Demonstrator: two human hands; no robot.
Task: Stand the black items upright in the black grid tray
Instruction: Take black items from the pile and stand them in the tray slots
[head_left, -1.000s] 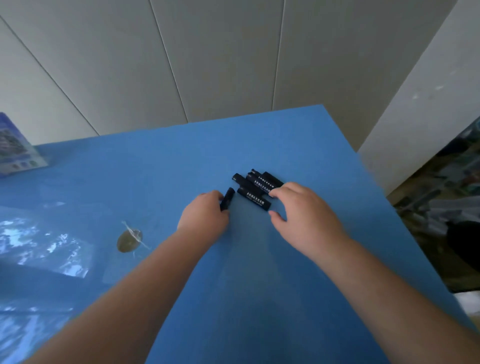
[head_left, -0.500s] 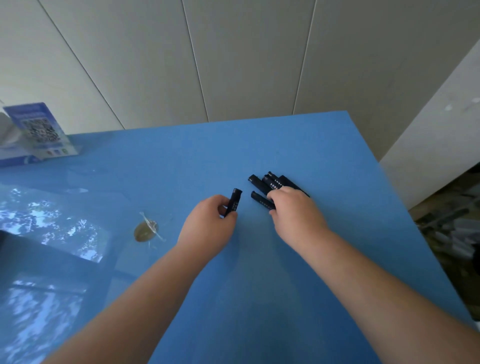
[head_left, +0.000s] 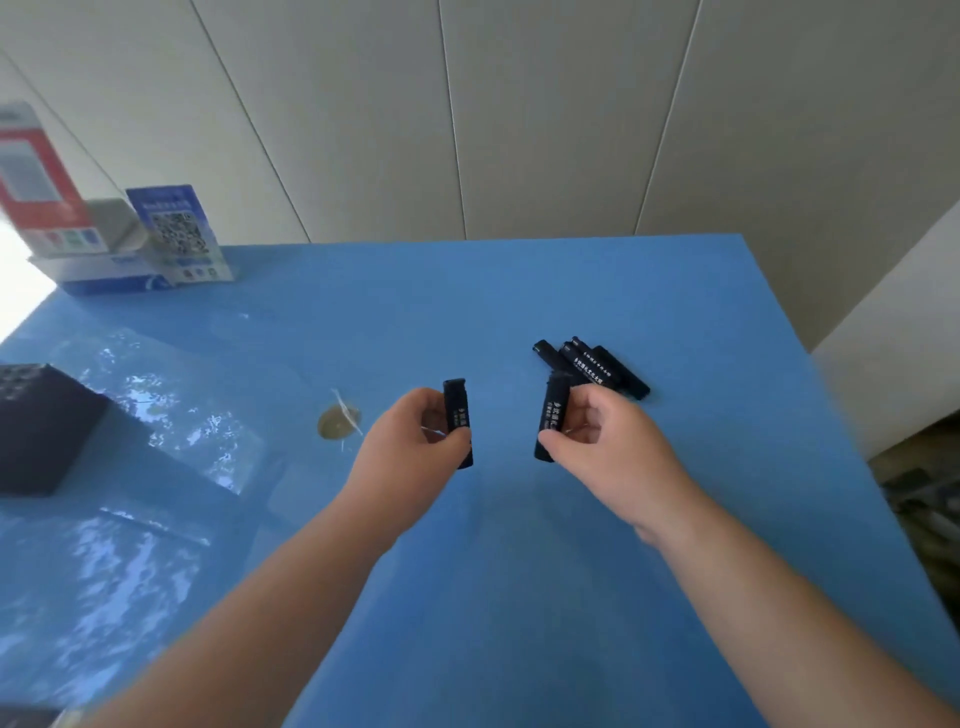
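Above the blue table (head_left: 519, 597), mid-frame: left hand (head_left: 410, 457) pinching one black stick (head_left: 458, 423), right hand (head_left: 608, 457) pinching a second black stick (head_left: 551, 418). Both sticks near upright already, long axes running roughly top to bottom of the view, clear of the tabletop. Hands apart, each clamped on its own stick, a bare gap of table between them. Behind the right hand, more black sticks (head_left: 597, 366) lying flat in a loose heap, axes slanting toward the far left. Far off to the left, at the frame edge, the black grid tray (head_left: 36, 431), only partly in view, well apart from both hands. Left hand nearer to it, so probably first to travel; right hand with the longer reach across. Cells barely visible, too blurred to count or judge how full.
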